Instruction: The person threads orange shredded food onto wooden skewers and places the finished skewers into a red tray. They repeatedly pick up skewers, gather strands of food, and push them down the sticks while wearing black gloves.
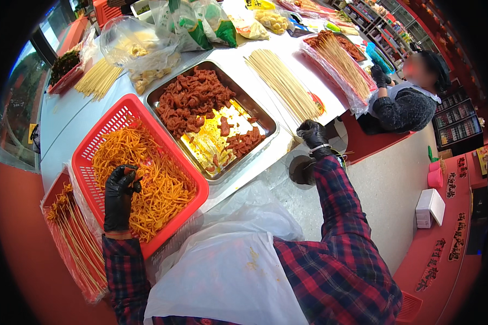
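Observation:
My left hand [122, 195], in a black glove, is over a red plastic basket [201, 191] of orange shredded strips [162, 203], with a small reddish piece between its fingers. My right hand [313, 134], also black-gloved, is closed at the table edge, by the lower ends of a bundle of bamboo skewers [284, 83]; whether it grips a skewer cannot be told. Between the hands lies a steel tray [273, 129] with a heap of red marinated meat pieces [193, 95] and a few loose ones. At the lower left, a red tray [93, 270] holds skewers loaded with orange strips.
A co-worker [406, 97] in black gloves sits at the right, beside a plastic-lined tray of skewers [341, 65]. Plastic bags of food [142, 44], more skewers [99, 79] and a tray of dark greens [65, 69] stand farther back. A dark round container [301, 168] is below my right forearm.

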The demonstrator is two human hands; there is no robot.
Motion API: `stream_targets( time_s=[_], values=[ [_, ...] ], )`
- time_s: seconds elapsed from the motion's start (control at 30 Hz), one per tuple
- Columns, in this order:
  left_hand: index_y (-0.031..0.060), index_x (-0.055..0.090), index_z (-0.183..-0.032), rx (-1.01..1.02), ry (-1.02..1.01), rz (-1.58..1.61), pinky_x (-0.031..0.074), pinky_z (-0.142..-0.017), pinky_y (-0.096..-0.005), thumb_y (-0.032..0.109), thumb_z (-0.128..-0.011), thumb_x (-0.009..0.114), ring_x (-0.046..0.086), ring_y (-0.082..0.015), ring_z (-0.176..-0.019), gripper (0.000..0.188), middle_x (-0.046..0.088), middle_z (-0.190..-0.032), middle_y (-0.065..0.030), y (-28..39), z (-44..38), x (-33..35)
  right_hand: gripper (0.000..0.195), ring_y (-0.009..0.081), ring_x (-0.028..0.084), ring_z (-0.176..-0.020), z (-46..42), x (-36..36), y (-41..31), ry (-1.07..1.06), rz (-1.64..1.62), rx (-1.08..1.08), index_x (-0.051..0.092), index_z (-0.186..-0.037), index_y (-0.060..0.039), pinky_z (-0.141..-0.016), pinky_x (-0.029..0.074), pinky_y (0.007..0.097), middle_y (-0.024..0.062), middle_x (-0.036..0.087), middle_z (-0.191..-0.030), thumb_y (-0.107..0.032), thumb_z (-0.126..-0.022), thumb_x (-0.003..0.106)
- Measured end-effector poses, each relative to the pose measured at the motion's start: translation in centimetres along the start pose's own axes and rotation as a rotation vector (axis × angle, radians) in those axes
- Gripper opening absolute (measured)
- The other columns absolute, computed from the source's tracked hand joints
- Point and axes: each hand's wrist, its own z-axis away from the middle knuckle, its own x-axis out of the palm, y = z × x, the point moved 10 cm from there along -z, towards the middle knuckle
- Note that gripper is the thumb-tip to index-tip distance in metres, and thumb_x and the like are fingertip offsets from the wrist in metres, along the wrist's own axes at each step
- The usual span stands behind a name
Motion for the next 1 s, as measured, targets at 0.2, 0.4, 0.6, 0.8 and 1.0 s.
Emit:
stream_targets(
  time_s=[0.2, 0.4, 0.6, 0.8, 1.0],
  values=[
    [0.0037, 0.056, -0.096, -0.004, 0.003, 0.01, 0.045, -0.054, -0.0237, 0.008, -0.081, 0.058, 0.055, -0.0127, -0.067, 0.016, 0.058, -0.085, -0.0023, 0.1, 0.0, 0.1, 0.018, 0.0243, 0.061, -0.064, 1.2, 0.6, 0.2, -0.15, 0.188, 0.014, 0.063, -0.071, -0.0075, -0.06, 0.047, 0.0326, 0.0111, 0.062, -0.067, -0.02, -0.061, 0.072],
    [0.0042, 0.056, -0.096, 0.001, -0.013, 0.018, 0.045, -0.054, -0.0232, 0.008, -0.081, 0.058, 0.055, -0.0124, -0.068, 0.016, 0.057, -0.086, -0.002, 0.2, 0.0, 0.1, 0.018, 0.0237, 0.06, -0.059, 2.1, 0.9, 0.8, -0.172, 0.177, -0.048, 0.063, -0.069, -0.0067, -0.057, 0.046, 0.0327, 0.0118, 0.061, -0.063, -0.019, -0.061, 0.072],
    [0.0043, 0.056, -0.096, 0.019, -0.026, 0.011, 0.044, -0.055, -0.0227, 0.008, -0.081, 0.057, 0.054, -0.0113, -0.066, 0.015, 0.056, -0.083, -0.0011, 0.5, 0.0, 0.3, 0.013, 0.0219, 0.059, -0.058, 2.8, -0.7, -1.1, -0.072, 0.094, -0.086, 0.061, -0.072, -0.0049, -0.056, 0.046, 0.0325, 0.0115, 0.061, -0.065, -0.013, -0.065, 0.069],
    [0.0043, 0.055, -0.095, -0.002, -0.031, -0.012, 0.044, -0.055, -0.0226, 0.008, -0.081, 0.057, 0.053, -0.0107, -0.065, 0.015, 0.056, -0.082, -0.001, 0.3, -0.2, 0.2, 0.012, 0.0271, 0.06, -0.065, 2.5, 2.4, -2.3, -0.093, 0.139, -0.113, 0.062, -0.073, -0.0111, -0.059, 0.047, 0.0363, 0.0103, 0.061, -0.07, -0.02, -0.066, 0.065],
    [0.0032, 0.055, -0.095, 0.011, 0.006, -0.01, 0.044, -0.056, -0.0225, 0.008, -0.081, 0.057, 0.053, -0.0108, -0.065, 0.015, 0.056, -0.081, -0.0014, 0.9, 0.3, 0.7, 0.015, 0.0292, 0.06, -0.065, 4.4, 1.5, -2.4, -0.179, 0.224, -0.093, 0.059, -0.072, -0.0079, -0.058, 0.046, 0.0387, 0.0135, 0.06, -0.067, -0.019, -0.065, 0.066]
  ],
)
